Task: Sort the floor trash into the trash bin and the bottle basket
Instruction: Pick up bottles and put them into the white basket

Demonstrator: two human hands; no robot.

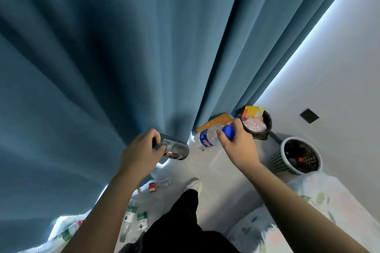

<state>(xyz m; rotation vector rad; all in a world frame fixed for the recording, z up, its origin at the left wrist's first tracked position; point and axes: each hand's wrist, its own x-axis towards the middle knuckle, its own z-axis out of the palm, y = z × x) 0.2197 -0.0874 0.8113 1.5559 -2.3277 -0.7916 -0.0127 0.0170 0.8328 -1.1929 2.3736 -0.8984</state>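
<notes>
Both arms reach forward over the floor. The left hand (pixel 141 150) curls its fingers around the neck end of a dark bottle (pixel 174 149) beside the blue curtain (pixel 123 57). The right hand (pixel 236 140) grips the blue cap of a clear plastic bottle (pixel 206 136), held just left of the black-lined trash bin (pixel 267 121); the mesh bottle basket (pixel 277 160) stands to the right and nearer.

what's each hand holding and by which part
The left hand grips the dark bottle round one end; the right hand holds the clear bottle by its blue-capped neck.
</notes>
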